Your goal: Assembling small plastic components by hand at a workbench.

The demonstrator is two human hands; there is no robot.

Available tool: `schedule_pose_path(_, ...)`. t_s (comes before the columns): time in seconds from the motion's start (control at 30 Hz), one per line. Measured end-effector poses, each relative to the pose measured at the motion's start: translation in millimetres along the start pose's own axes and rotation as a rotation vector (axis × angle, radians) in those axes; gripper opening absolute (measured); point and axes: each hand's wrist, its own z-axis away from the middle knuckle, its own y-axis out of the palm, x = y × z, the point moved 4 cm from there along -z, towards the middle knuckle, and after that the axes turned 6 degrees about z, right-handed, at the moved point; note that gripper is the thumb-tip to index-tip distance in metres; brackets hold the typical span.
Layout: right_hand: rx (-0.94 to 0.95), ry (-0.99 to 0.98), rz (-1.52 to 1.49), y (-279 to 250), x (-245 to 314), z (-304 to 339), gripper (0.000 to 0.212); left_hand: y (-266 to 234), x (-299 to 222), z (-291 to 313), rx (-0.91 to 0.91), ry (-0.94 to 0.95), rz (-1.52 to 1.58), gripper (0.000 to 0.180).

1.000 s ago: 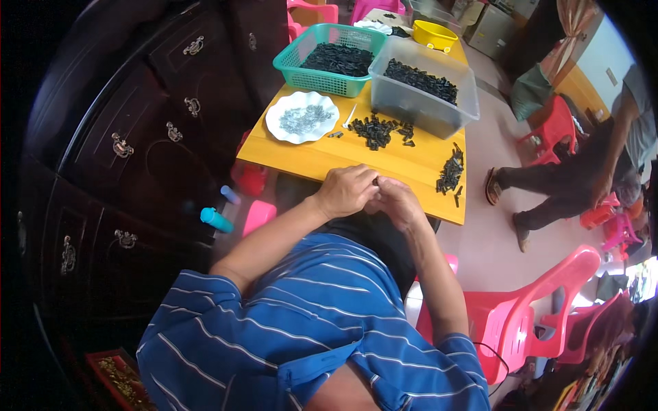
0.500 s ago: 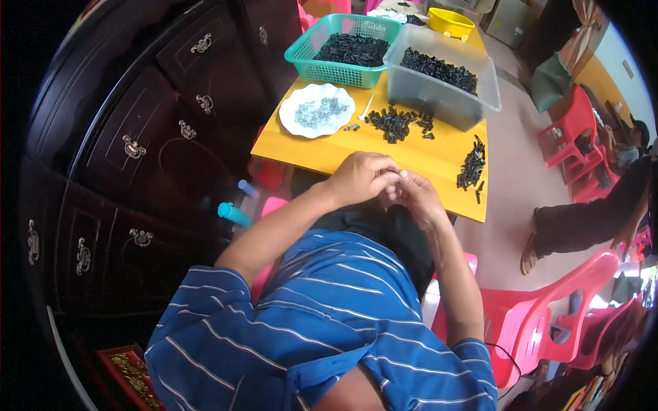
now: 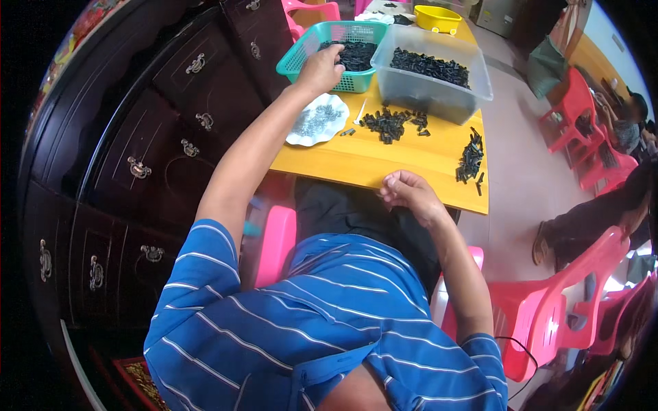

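The green basket point(image 3: 343, 51) and the clear bin point(image 3: 432, 75) are holding small black pieces. The left hand point(image 3: 321, 68), earlier joined with the right, is now reaching into the basket, fingers curled. The right hand point(image 3: 409, 195) is resting closed at the yellow surface point(image 3: 384, 157) edge.

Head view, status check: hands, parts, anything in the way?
Left hand reaching into green basket of black parts. Right hand curled at yellow table edge, contents hidden. White plate below left wrist; path unobstructed.

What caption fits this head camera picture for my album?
Left hand reaches into the teal plastic basket of small black parts; right hand rests at the yellow table edge.
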Motion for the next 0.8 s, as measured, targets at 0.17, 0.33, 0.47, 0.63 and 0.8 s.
schedule_pose_path(0.17, -0.055, 0.000, -0.038, -8.8, -1.4, 0.6, 0.017, 31.2, -46.0, 66.1, 0.358, 0.006, -0.051, 0.019)
schedule_pose_path(0.33, -0.033, 0.025, -0.018, -2.6, 0.3, -0.6, 0.017, 41.9, -44.3, 117.1, 0.457, -0.006, -0.219, 0.019)
schedule_pose_path(0.47, -0.012, 0.011, -0.015, -3.6, -2.3, -1.8, 0.017, 52.0, -39.1, 121.8, 0.469, 0.027, -0.309, 0.019)
schedule_pose_path(0.63, -0.022, 0.019, -0.006, -5.5, -5.0, -1.5, 0.016, 67.1, -37.4, 125.2, 0.478, 0.019, -0.366, 0.021)
schedule_pose_path(0.8, -0.015, 0.015, -0.009, -4.4, -4.7, -2.6, 0.016, 78.8, -36.1, 123.0, 0.516, 0.069, -0.412, 0.019)
